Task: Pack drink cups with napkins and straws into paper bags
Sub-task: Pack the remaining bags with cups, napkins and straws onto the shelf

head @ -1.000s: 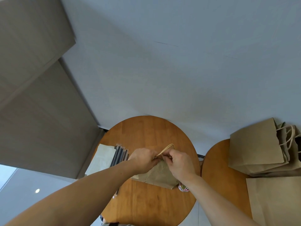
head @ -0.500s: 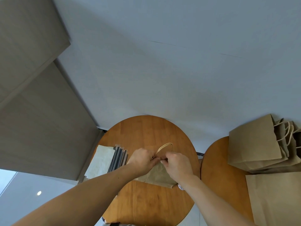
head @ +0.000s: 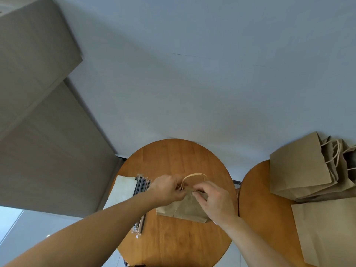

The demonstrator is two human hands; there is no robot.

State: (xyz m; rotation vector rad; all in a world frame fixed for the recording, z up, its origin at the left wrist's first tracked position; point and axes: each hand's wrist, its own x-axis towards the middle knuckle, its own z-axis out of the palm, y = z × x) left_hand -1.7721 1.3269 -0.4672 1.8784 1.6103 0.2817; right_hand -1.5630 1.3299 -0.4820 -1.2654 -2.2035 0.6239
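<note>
A brown paper bag (head: 183,210) stands on the round wooden table (head: 173,157), its twine handle (head: 193,175) arching up behind my hands. My left hand (head: 166,189) pinches the bag's top edge from the left. My right hand (head: 213,199) pinches the same edge from the right. The two hands almost touch. Wrapped dark straws (head: 141,186) lie on the table to the left, beside a stack of pale napkins (head: 123,191). No drink cup shows; the bag's inside is hidden.
A second round table (head: 258,205) on the right carries several brown paper bags (head: 300,170) lying with handles up, and a flat bag (head: 327,232) nearer me. A grey wall rises behind; wooden panels stand at the left.
The handle loop has risen clear above my hands. My right hand has shifted slightly right along the bag's top. The small printed object seen below my right wrist is now hidden.
</note>
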